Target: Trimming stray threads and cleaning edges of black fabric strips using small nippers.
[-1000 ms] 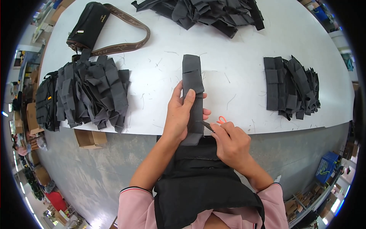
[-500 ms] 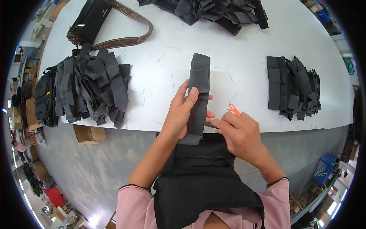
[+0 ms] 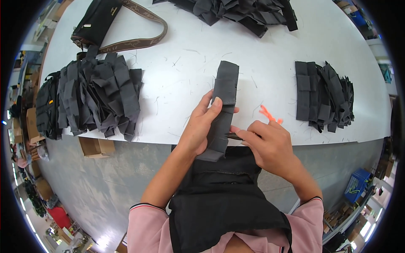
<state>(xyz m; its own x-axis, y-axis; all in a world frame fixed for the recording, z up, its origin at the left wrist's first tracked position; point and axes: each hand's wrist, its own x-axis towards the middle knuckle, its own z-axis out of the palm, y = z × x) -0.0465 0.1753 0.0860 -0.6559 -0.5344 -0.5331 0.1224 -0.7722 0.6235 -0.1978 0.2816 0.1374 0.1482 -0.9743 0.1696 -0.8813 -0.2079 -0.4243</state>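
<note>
Over the table's near edge, my left hand (image 3: 202, 124) is closed around a long dark grey fabric strip (image 3: 225, 90), thumb on its face and fingertips showing past its right edge. The strip stands lengthwise away from me, with folded, stitched sections and a bent lower end. My right hand (image 3: 268, 141) is closed on a small dark tool (image 3: 234, 135) with an orange cord (image 3: 269, 114) looping out above the fist. Its narrow tip lies at the strip's right edge, by my left fingertips. Most of the tool is hidden in my palm, so its exact kind does not show.
Similar strips are heaped on the white table (image 3: 185, 92): a left pile (image 3: 101, 92), a right pile (image 3: 322, 95) and a far pile (image 3: 240, 14). A black bag (image 3: 95, 23) with a brown strap and a black backpack (image 3: 47, 109) lie left. Loose threads are scattered about.
The strip and my left hand have shifted slightly right, the strip tilting more to the right. My right hand has moved a little right and down, and the orange cord has swung.
</note>
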